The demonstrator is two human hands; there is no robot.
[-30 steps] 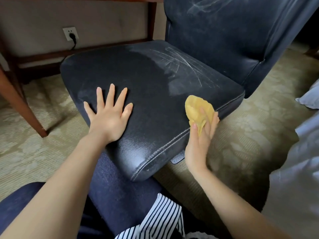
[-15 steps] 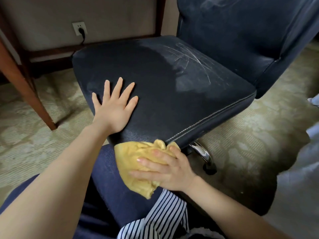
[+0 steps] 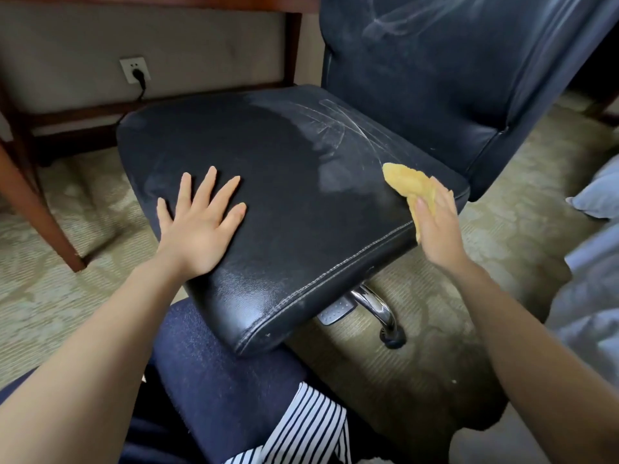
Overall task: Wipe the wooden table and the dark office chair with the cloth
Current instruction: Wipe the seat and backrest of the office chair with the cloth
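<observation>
The dark office chair (image 3: 301,182) fills the middle of the view, its leather seat streaked with pale wipe marks near the backrest. My left hand (image 3: 201,226) lies flat on the seat's front left, fingers spread, holding nothing. My right hand (image 3: 435,229) presses the yellow cloth (image 3: 407,182) against the seat's right edge, the cloth bunched under the fingers. The wooden table (image 3: 40,209) shows only as a reddish-brown leg at the left and a frame along the top.
Patterned beige carpet (image 3: 502,212) surrounds the chair. A chrome chair base with a caster (image 3: 390,336) sits under the seat. A wall socket with a black plug (image 3: 135,70) is behind. Pale bedding (image 3: 596,296) lies at the right. My dark trousers (image 3: 214,380) touch the seat's front corner.
My right hand carried the cloth from the seat's front corner near my knee back up to the right edge. The left hand stayed flat on the seat.
</observation>
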